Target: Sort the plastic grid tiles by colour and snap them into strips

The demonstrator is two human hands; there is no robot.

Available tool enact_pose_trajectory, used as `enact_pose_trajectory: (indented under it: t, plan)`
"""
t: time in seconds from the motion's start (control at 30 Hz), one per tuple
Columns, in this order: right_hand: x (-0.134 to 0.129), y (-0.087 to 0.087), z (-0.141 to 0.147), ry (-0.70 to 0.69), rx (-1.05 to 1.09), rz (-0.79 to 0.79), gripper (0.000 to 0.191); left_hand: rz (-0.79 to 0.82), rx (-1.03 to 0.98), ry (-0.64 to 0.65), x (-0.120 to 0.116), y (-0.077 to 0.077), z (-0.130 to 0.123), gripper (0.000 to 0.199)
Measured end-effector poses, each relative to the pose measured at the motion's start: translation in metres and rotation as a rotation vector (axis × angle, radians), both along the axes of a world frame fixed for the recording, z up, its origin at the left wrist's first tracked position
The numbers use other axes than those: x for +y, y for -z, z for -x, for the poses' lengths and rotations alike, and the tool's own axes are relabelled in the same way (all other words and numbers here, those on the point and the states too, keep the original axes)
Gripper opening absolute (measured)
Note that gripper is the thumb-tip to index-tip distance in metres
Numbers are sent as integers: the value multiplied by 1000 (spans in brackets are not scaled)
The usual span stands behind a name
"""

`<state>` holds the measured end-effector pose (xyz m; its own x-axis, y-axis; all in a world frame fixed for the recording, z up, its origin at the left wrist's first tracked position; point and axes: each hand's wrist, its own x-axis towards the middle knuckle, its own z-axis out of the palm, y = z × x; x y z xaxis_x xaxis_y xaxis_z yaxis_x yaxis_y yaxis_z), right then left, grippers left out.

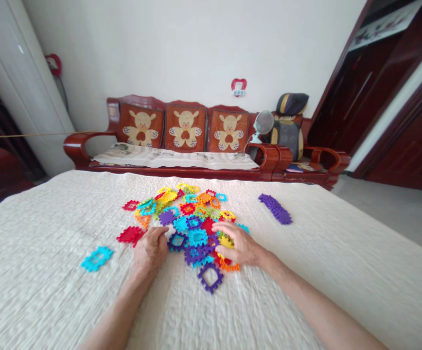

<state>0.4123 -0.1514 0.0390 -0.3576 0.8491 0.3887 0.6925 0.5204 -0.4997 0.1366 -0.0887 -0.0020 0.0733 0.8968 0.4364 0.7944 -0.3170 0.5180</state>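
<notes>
Before me lies a loose pile of plastic interlocking pieces with notched edges, some solid and some framed. My left hand (151, 247) is at the pile's left edge with its fingers curled in; whatever they may hold is hidden. Close by it are a red piece (129, 235) and a purple solid piece (166, 217). My right hand (242, 245) reaches over the pile's right side, thumb and fingers apart, above red and yellow pieces. Between the hands are a light-blue frame (198, 237) and several purple ones. One purple frame (210, 278) lies nearest me.
A row of overlapping purple pieces (275, 209) lies to the right on the quilted cream cover (327, 272). A lone light-blue piece (96, 258) is at left. Beyond the far edge stand a wooden sofa (79, 146) with bear cushions and a small fan (264, 122).
</notes>
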Motion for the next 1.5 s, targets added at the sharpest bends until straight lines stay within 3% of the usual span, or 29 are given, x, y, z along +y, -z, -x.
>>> enact_pose_trajectory:
  t: [0.23, 0.43, 0.53, 0.67, 0.83, 0.93, 1.17, 1.37, 1.43, 1.5]
  plan:
    - [0, 14, 9, 3, -95, -56, 42, -21, -17, 7, 3, 6, 0, 29]
    - [-1, 4, 2, 19, 51, 16, 41, -47, -3, 5, 2, 5, 1, 28]
    - [7, -1, -22, 121, 167, 51, 40, -54, -12, 12, 2, 3, 1, 28]
    - [21, 11, -76, 449, 169, -60, 41, -47, -18, 17, 3, 3, 2, 28]
    - [31, 36, -123, 540, 28, -42, 49, -49, 2, 16, 3, 6, 3, 29]
    - [34, 42, -122, 582, -38, -96, 50, -45, 26, 11, 2, 7, 3, 30]
    - [39, 40, -100, 891, -216, -30, 51, -38, 21, 9, 5, 7, 4, 28]
    - [40, 37, -104, 856, -208, 20, 45, -64, 37, 8, 7, 10, 6, 27]
    - [39, 35, -106, 839, -126, -52, 43, -66, 42, 10, 6, 10, 7, 27]
    - [37, 32, -110, 843, -32, -221, 44, -61, 42, 11, 6, 10, 8, 27]
